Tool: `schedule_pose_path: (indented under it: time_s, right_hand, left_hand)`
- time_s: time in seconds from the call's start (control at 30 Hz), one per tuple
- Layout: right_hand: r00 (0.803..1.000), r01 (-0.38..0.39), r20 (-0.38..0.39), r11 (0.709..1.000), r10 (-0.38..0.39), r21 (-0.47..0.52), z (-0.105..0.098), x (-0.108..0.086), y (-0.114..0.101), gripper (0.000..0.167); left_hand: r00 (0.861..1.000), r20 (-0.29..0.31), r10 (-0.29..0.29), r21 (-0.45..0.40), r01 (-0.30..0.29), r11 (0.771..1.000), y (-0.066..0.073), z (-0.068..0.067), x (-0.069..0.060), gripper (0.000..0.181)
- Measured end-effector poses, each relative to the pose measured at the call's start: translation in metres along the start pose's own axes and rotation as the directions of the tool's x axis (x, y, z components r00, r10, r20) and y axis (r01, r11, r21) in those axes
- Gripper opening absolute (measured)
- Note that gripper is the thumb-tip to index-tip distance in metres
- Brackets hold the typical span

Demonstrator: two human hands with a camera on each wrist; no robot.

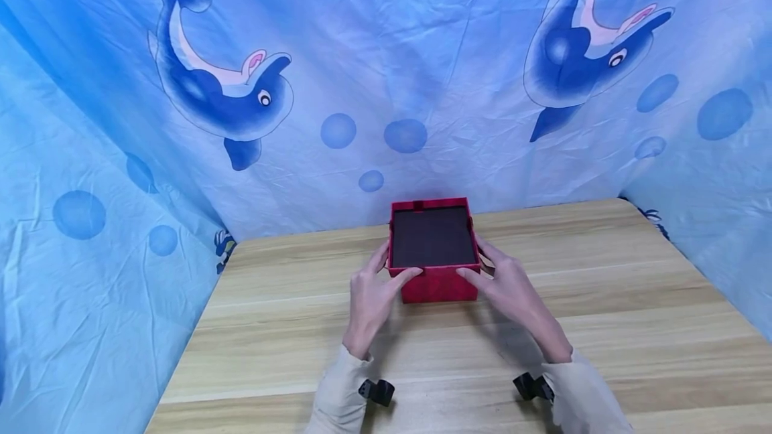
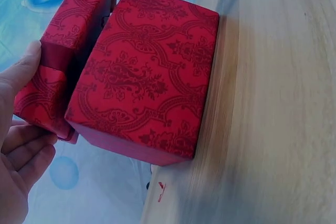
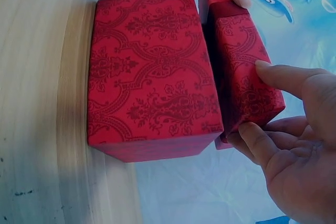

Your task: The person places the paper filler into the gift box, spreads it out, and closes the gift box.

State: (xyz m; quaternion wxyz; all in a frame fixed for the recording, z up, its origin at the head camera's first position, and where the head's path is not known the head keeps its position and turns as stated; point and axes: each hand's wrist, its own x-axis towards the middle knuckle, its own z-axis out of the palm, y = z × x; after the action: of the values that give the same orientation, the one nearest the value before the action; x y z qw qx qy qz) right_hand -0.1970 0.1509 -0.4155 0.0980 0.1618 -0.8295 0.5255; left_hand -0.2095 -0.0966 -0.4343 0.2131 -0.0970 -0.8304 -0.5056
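A deep red box [image 1: 439, 288] with a dark damask pattern stands on the table. Just above it is a shallow red tray [image 1: 443, 203], its black inner face turned upward. A narrow gap parts tray and box in both wrist views. My left hand [image 1: 372, 293] grips the tray's left side, thumb along the front and fingers beneath the corner. On the opposite side my right hand [image 1: 511, 286] holds it likewise. A dark red ribbon [image 2: 56, 56] crosses the tray's front wall. The inside of the box is hidden.
The box stands near the back edge of the wooden table [image 1: 271, 327]. Blue cloth [image 1: 440, 32] printed with dolphins hangs behind and on both sides. A small black device [image 1: 376, 392] is at each wrist.
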Motion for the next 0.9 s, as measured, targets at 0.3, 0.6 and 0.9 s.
schedule_pose_path:
  time_s: [0.3,0.6,0.9]
  right_hand:
    - [1.000,-0.006,-0.005,1.000,0.006,0.012,-0.002,0.001,0.004,0.076]
    - [0.993,-0.115,-0.016,0.974,0.121,0.194,-0.003,0.006,-0.001,0.075]
    - [0.986,-0.097,-0.101,0.942,0.135,0.320,-0.003,0.022,-0.015,0.074]
  left_hand:
    - [1.000,-0.014,0.003,0.016,-0.003,1.000,0.001,0.005,0.001,0.079]
    - [0.999,-0.031,0.015,-0.018,-0.016,1.000,0.002,0.006,0.004,0.048]
    - [0.998,0.002,0.069,-0.087,-0.068,0.994,-0.001,0.011,0.008,0.055]
